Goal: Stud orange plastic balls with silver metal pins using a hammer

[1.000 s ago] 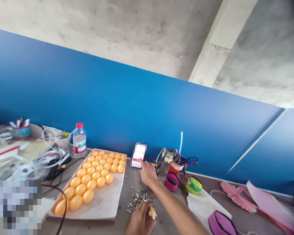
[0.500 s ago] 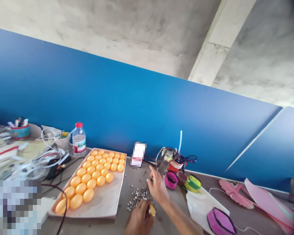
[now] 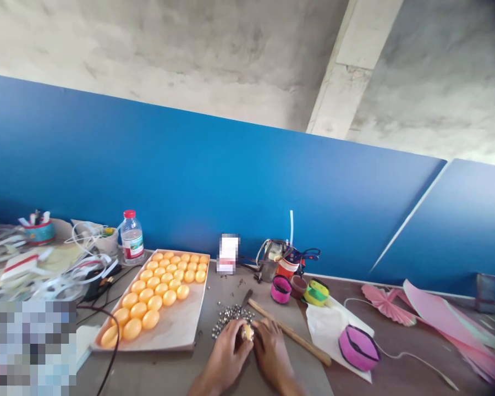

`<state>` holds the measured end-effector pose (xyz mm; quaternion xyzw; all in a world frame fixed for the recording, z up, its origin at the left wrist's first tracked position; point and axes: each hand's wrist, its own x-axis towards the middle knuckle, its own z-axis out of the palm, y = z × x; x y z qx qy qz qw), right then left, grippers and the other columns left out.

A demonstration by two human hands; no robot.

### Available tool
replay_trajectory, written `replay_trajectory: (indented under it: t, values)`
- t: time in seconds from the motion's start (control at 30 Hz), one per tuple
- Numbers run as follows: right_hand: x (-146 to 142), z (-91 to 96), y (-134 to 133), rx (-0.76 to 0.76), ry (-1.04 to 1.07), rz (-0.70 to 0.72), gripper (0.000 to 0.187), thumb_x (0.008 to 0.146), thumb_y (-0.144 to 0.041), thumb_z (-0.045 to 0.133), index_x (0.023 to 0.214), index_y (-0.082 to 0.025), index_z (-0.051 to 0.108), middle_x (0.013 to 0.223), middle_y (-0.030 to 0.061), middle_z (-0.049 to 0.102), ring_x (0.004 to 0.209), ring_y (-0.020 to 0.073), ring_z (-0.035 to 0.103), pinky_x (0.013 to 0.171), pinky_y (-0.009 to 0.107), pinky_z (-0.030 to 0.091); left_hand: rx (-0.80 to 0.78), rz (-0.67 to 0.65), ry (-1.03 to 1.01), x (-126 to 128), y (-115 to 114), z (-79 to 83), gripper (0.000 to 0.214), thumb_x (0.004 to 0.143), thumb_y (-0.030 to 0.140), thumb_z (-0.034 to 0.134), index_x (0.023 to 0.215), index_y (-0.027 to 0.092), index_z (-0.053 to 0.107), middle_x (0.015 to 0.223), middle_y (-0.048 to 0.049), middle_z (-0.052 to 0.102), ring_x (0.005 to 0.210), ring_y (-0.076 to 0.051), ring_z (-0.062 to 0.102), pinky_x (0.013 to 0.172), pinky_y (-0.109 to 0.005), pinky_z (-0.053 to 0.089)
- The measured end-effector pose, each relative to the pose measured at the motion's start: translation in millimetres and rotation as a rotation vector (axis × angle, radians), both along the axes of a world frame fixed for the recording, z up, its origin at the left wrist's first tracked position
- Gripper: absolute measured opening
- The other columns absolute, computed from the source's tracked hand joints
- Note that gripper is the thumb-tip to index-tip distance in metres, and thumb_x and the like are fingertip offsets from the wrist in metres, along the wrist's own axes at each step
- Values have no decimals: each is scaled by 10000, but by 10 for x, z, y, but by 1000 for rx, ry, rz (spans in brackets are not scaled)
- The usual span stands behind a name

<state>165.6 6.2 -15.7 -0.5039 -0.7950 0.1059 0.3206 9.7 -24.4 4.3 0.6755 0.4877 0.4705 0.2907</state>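
My left hand [image 3: 227, 347] is closed around an orange ball [image 3: 247, 331] whose surface is partly covered with shiny metal studs. Beside it, my right hand [image 3: 272, 347] has its fingers bent together against the ball's right side; what they pinch is hidden. Just beyond both hands lies a loose heap of silver studs [image 3: 230, 318]. A hammer [image 3: 301, 338] with a wooden handle and a dark head rests on the table, slanting past my right hand.
A shallow white tray [image 3: 177, 335] of orange balls stands to the left. A bottle [image 3: 132, 237] and a phone [image 3: 228, 256] are behind. Pink [image 3: 281, 290] and purple [image 3: 358, 347] fabric pieces, a cup of tools [image 3: 287, 268] and pink pleated paper [image 3: 388, 304] lie rightward. A cable [image 3: 114, 341] curves at left.
My right hand has drawn back from near the phone to the ball in my left hand. The hammer, hidden behind my right arm before, now shows. The view has shifted slightly.
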Motion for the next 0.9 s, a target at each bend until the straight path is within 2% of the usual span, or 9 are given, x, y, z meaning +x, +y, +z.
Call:
replay_trajectory:
  t: [0.37,0.47,0.57,0.67,0.8,0.9]
  values:
    - [23,-8,50,-81,73,46,202,781,-159,435,691,-198,612,733,31,600,760,187,558,692,290,387,-10,25,72,24,-12,45,240,785,261,516,1007,185,568,960,-86,640,878,-201,586,810,-320,451]
    - [22,-5,41,-99,124,85,206,803,-177,420,716,-194,605,750,34,605,755,183,559,690,288,396,-36,29,87,20,-24,69,253,793,286,506,1016,183,562,972,-93,636,895,-206,578,826,-328,441]
    - [22,11,30,-100,236,109,198,821,-185,409,826,-197,607,807,37,615,790,181,564,706,284,409,-56,36,66,22,-31,93,273,792,322,510,1021,183,563,989,-95,634,905,-209,575,832,-331,437]
    - [25,47,25,-91,319,133,203,846,-214,399,833,-196,601,818,40,607,783,171,564,693,272,415,-103,37,-27,27,-19,104,302,785,367,522,1022,186,568,968,-82,637,837,-195,586,766,-307,459]
    - [23,110,8,-61,381,142,219,857,-238,401,729,-186,571,736,30,579,701,152,540,637,257,407,-164,28,-259,37,24,103,325,777,405,540,995,166,575,909,-67,633,757,-171,582,685,-282,473]
    - [14,129,-4,-66,426,134,201,843,-206,403,737,-178,572,727,31,574,693,145,536,624,249,407,-211,18,-438,43,47,104,359,741,445,580,939,146,587,833,-50,614,641,-139,552,583,-255,463]
